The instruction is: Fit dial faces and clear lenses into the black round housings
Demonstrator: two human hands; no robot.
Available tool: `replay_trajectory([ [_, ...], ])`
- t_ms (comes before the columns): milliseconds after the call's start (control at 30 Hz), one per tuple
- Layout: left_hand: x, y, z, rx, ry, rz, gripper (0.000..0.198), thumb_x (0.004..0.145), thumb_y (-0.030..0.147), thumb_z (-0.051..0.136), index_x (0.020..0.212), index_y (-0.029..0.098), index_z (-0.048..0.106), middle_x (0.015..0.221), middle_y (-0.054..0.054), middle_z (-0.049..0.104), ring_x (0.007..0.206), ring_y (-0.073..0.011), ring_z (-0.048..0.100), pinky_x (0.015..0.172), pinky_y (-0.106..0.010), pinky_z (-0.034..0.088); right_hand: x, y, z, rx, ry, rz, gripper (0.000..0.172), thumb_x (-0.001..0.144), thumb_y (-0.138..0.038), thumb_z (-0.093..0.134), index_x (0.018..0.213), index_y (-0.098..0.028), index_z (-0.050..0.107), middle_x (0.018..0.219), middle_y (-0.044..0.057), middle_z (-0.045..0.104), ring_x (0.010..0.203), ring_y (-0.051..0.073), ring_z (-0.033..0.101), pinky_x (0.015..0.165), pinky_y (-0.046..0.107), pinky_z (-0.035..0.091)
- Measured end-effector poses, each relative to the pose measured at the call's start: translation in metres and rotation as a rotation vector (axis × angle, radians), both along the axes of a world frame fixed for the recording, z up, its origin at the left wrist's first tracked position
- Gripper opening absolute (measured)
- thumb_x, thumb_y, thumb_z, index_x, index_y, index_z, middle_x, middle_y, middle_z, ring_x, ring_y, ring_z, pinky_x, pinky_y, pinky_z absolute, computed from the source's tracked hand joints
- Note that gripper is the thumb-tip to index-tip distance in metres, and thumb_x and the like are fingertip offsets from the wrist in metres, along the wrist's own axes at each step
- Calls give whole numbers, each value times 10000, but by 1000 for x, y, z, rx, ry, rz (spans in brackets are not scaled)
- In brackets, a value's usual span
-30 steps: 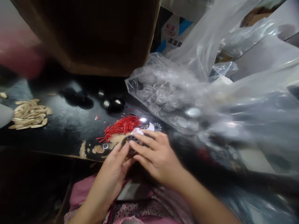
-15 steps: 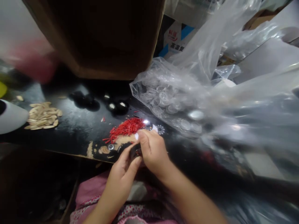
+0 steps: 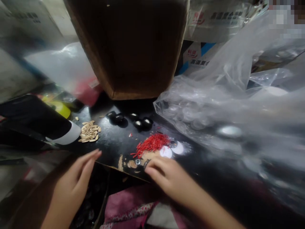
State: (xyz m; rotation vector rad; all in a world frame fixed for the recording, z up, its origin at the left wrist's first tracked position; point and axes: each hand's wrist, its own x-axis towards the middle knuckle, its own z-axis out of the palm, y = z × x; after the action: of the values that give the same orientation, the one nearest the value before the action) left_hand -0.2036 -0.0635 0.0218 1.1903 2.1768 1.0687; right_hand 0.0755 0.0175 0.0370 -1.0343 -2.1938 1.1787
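Observation:
My left hand (image 3: pixel 76 178) is off the table's front edge, above a dark container holding black shiny pieces (image 3: pixel 89 197). Its fingers are stretched out, and nothing shows in them. My right hand (image 3: pixel 169 175) is at the table edge with fingers curled inward; whatever they may hold is hidden. Just beyond it lies a heap of short red plastic-looking sticks (image 3: pixel 153 142). Two white discs (image 3: pixel 166 152) rest at the heap's right end. A small metal ring-like part (image 3: pixel 138 162) sits left of my right fingertips. Farther back are several glossy black rounded pieces (image 3: pixel 147 123).
A big open cardboard box (image 3: pixel 133 94) stands at the back. Clear plastic bags (image 3: pixel 197 117) with round transparent parts cover the right side. Left are a pile of seeds (image 3: pixel 90 131), a black-and-white cylinder (image 3: pixel 64 135) lying down and a yellow roll-like item (image 3: pixel 60 109).
My hands were together around a dark piece and have separated. My left hand moved left over the dark container; the dark piece no longer shows. The view shifted left.

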Motion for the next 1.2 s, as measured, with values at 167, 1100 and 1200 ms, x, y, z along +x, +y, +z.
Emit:
replay_trajectory([
  [167,-15,138,9,-26,228,-16,510,830,475,588,1241,173,590,1170,-174,702,1144,-365,608,997,-521,399,-3,-12,5,-35,-85,22,192,923,-227,541,762,-192,638,770,15,687,718,152,613,663,260,443],
  [1100,137,4,-26,-218,-1236,-19,534,685,333,826,1178,261,634,1073,-54,765,808,-197,742,725,-268,604,43,25,-9,115,-472,-220,296,893,-284,626,1164,-172,666,1038,91,665,986,234,607,914,402,425],
  [1200,143,7,-18,-147,-1324,10,489,741,368,779,1207,297,650,1216,-48,716,1032,-223,700,827,-245,579,49,37,-11,131,-540,-309,320,916,-286,579,1209,-171,639,1086,98,634,1018,242,598,929,411,430],
])
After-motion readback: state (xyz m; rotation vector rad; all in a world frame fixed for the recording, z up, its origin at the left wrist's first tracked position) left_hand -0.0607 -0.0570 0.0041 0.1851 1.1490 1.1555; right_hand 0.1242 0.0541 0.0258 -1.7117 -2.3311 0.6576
